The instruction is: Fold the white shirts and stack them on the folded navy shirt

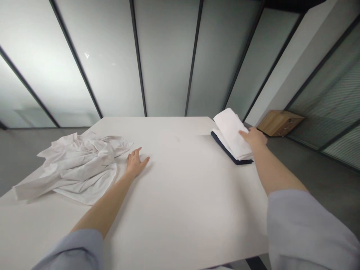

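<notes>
On the right side of the white table, my right hand [255, 139] grips the edge of a folded white cloth [232, 133], thumb on top and the other fingers mostly hidden. The far end of this cloth is tilted up. Beneath it lie another white layer and a folded dark navy cloth [225, 148]. My left hand [135, 163] is open near the tabletop, fingers apart and holding nothing. Just left of that hand is a crumpled heap of white fabric [81, 165], loosely spread with many creases.
The white table [180, 210] fills the middle of the view. Behind it runs a frosted glass partition [165, 56] with dark frames. A wooden cabinet [277, 123] stands on the grey floor beyond the right edge.
</notes>
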The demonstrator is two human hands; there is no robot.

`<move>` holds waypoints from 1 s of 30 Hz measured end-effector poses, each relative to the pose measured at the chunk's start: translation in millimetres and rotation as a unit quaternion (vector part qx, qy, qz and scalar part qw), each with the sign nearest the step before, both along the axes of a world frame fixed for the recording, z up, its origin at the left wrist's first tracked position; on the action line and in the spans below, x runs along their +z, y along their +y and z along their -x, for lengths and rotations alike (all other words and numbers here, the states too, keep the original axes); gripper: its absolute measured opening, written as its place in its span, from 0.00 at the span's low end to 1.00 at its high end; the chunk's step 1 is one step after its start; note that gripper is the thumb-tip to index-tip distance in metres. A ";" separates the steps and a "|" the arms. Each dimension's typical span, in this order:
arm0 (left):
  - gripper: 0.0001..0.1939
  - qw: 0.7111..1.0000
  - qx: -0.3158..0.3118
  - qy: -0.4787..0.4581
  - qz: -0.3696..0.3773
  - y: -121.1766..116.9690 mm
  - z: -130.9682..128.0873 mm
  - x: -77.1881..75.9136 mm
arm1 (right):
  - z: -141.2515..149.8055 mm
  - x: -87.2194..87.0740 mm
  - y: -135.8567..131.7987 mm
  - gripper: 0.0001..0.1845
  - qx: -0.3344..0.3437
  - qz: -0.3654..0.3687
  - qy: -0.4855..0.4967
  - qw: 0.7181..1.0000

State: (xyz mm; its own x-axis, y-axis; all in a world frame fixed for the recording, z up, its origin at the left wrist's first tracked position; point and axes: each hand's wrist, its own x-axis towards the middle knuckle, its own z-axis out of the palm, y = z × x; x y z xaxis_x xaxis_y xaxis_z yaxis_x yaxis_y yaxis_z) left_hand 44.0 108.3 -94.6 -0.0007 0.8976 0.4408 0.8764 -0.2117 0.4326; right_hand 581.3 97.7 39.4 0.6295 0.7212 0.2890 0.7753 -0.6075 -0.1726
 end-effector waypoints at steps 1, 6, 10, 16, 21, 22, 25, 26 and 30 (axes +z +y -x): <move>0.32 1.000 0.004 0.002 0.000 0.0 0.2 -0.2 | -2.5 -8.3 5.1 0.32 0.001 0.032 0.001 0.999; 0.32 1.000 0.017 0.018 0.015 -0.6 0.1 1.2 | -8.4 -52.7 14.4 0.23 0.057 0.116 0.019 0.991; 0.31 0.998 0.015 0.046 0.037 -1.0 -0.7 2.7 | -8.6 -58.4 8.6 0.26 0.076 0.029 -0.002 0.997; 0.20 0.985 -0.049 0.131 0.098 -6.9 -4.1 7.8 | 50.7 -64.8 1.6 0.24 0.213 -0.131 -0.032 0.968; 0.20 0.980 -0.043 0.160 0.109 -11.3 -10.1 10.6 | 138.5 -101.1 -4.5 0.19 0.377 -0.050 -0.005 0.925; 0.20 0.979 -0.044 0.163 0.110 -11.4 -10.9 11.0 | 152.7 -107.9 -6.3 0.18 0.397 -0.028 -0.001 0.917; 0.21 0.981 -0.040 0.162 0.101 -9.7 -7.8 16.0 | 179.7 -121.3 -10.8 0.17 0.454 0.032 -0.001 0.890; 0.22 0.984 -0.022 0.157 0.083 -8.5 -3.9 19.8 | 183.4 -123.4 -11.6 0.17 0.465 0.043 -0.002 0.884; 0.27 0.982 0.128 0.130 -0.047 -3.9 30.9 44.7 | 182.1 -126.4 -11.7 0.16 0.469 0.049 0.010 0.882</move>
